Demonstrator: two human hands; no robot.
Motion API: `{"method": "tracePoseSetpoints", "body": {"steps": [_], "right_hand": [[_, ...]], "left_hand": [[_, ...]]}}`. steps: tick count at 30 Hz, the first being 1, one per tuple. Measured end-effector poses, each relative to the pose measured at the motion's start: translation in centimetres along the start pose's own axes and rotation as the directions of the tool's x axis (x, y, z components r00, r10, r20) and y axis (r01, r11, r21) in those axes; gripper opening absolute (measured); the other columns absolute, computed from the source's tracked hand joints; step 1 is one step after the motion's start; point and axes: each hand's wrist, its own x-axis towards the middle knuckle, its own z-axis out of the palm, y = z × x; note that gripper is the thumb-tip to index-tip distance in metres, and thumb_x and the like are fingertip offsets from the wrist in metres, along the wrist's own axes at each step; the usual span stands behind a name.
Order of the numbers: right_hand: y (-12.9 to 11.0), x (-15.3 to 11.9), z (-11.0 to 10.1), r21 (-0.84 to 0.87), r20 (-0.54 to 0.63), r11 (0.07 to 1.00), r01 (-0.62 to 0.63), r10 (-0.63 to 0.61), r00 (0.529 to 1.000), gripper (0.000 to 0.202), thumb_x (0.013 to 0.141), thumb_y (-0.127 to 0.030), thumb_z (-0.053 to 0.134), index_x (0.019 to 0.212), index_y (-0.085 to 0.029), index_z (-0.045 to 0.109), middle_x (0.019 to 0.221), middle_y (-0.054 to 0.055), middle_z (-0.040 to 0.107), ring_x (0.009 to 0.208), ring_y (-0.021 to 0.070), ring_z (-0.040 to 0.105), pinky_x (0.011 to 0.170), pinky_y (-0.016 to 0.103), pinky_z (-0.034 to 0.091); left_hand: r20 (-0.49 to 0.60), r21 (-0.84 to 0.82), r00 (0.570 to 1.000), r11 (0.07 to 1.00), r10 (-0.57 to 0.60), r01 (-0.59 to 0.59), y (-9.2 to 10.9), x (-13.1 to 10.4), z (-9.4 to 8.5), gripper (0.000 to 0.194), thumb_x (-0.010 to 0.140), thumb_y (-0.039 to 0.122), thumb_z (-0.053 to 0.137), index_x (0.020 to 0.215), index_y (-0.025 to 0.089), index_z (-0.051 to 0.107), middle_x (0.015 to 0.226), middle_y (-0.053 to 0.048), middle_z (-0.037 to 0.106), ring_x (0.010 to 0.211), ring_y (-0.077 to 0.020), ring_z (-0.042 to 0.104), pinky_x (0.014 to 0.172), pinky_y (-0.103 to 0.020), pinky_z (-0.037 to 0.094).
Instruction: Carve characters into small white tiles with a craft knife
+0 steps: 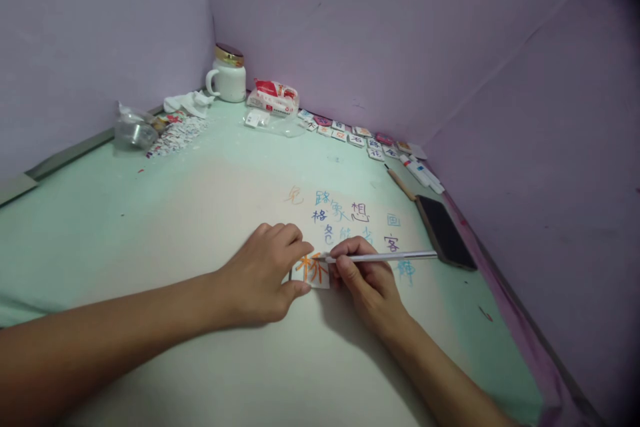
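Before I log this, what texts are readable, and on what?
"桥": square tile
"路": table
"格": table
"象": table
"想": table
"画": table
"客": table
"石": rear tile
"路": rear tile
"花": rear tile
Print on the packet, other characters: too small, faint or blurred.

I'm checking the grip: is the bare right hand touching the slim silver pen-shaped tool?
Touching. The head view shows the bare right hand pinching the slim silver pen-shaped tool between thumb and fingers.
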Motion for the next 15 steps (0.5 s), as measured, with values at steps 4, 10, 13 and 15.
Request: {"method": "tracePoseSetpoints", "body": {"steps": [4, 10, 13, 15], "right_hand": [[0.1, 0.9, -0.3, 0.125, 0.008, 0.989, -0.081, 0.08, 0.997, 0.024, 0.088, -0.043, 0.057, 0.084, -0.02, 0.056, 0.059, -0.005, 0.048, 0.05, 0.0096, 0.043, 0.046, 0.022, 0.033], [0.3, 2.4, -0.8, 0.22, -0.047, 0.973, -0.066, 0.078, 0.996, 0.028, 0.083, -0.045, 0.062, 0.079, -0.019, 0.054, 0.054, -0.005, 0.049, 0.046, 0.0092, 0.043, 0.044, 0.021, 0.033], [0.4, 2.4, -0.9, 0.183, -0.042, 0.982, -0.048, 0.056, 0.998, 0.029, 0.083, -0.046, 0.061, 0.078, -0.019, 0.055, 0.054, -0.005, 0.048, 0.047, 0.0094, 0.042, 0.044, 0.021, 0.033], [0.3, 2.1, -0.9, 0.152, -0.031, 0.988, -0.039, 0.044, 0.999, 0.029, 0.084, -0.047, 0.06, 0.079, -0.019, 0.055, 0.056, -0.005, 0.048, 0.048, 0.0094, 0.042, 0.045, 0.021, 0.033]], "left_hand": [[-0.001, -0.001, 1.0, 1.0, -0.015, 0.015, -0.1, 0.3, 0.2, 0.033, 0.075, 0.025, 0.067, 0.107, 0.018, 0.06, 0.098, -0.007, 0.055, 0.092, -0.0244, 0.051, 0.08, -0.041, 0.037], [-0.002, 0.026, 0.999, 0.999, -0.044, 0.044, -0.3, 1.1, 0.2, 0.035, 0.076, 0.028, 0.067, 0.109, 0.019, 0.06, 0.099, -0.007, 0.055, 0.094, -0.0253, 0.052, 0.083, -0.042, 0.037], [-0.005, 0.038, 0.999, 0.998, -0.039, 0.039, -0.3, 1.3, 0.3, 0.035, 0.076, 0.028, 0.066, 0.109, 0.019, 0.06, 0.099, -0.007, 0.054, 0.094, -0.0257, 0.052, 0.082, -0.042, 0.037], [-0.013, 0.042, 1.0, 0.999, -0.027, 0.027, -0.4, 1.4, 0.3, 0.034, 0.076, 0.028, 0.066, 0.108, 0.019, 0.06, 0.099, -0.007, 0.054, 0.094, -0.0256, 0.052, 0.082, -0.041, 0.037]]}}
